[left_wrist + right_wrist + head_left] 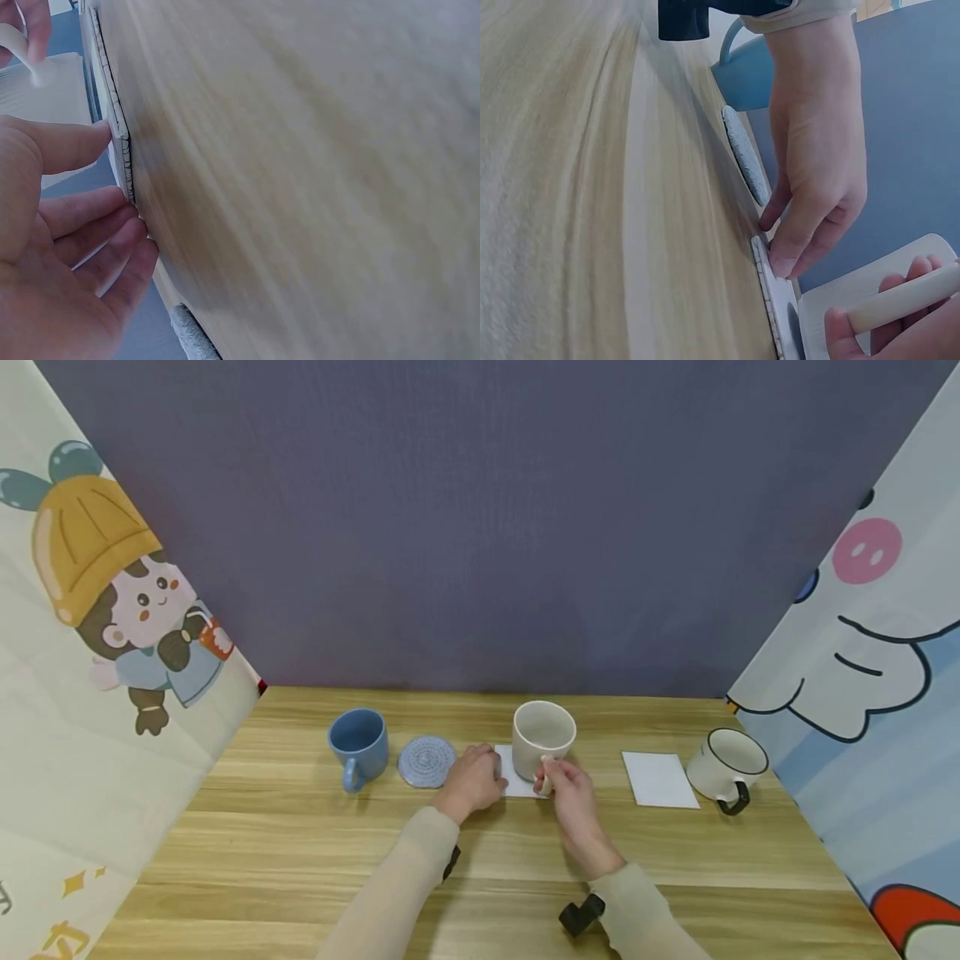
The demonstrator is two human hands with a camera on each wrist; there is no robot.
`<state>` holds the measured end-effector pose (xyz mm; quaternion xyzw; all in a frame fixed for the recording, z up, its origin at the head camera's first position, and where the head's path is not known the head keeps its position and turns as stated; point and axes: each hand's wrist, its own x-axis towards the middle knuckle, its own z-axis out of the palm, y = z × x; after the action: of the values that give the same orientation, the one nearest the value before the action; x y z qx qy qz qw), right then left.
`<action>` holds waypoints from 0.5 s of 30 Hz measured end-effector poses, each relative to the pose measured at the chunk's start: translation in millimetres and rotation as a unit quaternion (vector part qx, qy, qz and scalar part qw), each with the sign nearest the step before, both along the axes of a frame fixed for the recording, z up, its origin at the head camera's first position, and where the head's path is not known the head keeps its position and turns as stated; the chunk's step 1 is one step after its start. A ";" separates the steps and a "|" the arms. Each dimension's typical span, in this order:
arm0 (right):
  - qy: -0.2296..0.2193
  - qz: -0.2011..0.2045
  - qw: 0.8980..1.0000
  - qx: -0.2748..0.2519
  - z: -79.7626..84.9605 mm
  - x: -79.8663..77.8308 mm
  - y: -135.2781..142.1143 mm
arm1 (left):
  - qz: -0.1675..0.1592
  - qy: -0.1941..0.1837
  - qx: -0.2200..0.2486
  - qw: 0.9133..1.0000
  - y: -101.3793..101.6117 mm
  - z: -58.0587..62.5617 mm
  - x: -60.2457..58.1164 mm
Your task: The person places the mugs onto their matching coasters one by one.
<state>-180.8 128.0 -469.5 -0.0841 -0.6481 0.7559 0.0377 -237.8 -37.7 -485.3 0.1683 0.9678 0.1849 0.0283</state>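
In the head view, a cream mug [543, 731] stands upright over a white square coaster [515, 783] at the table's middle. My right hand [573, 797] grips the mug's handle [907, 298] from the near right side. Whether the mug's base touches the coaster, I cannot tell. My left hand [474, 777] pinches the coaster's left edge; in the left wrist view the thumb [75, 146] is at one corner and the other fingers lie along the side. Just left of that hand lies a round blue-grey woven coaster [427, 762].
A blue mug [360, 743] stands at the left, its handle facing the near side. To the right lies another white square coaster [660, 779], beside a white mug [726, 768] with a black rim and handle. A dark grey panel [495, 527] rises behind the wooden table [300, 877].
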 end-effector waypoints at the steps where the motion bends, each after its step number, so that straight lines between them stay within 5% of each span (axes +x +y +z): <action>1: -0.002 -0.001 1.000 0.001 -1.2 -0.4 -0.6 | 0.000 0.001 0.001 1.000 0.1 -0.5 -0.2; 15: -0.003 0.005 1.000 0.027 -9.4 -2.3 -13.5 | 0.002 0.005 0.022 1.000 0.8 1.3 0.1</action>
<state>-183.1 114.6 -479.0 -0.0824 -0.6687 0.7382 0.0343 -237.8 -36.9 -484.1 0.1677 0.9640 0.2054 0.0198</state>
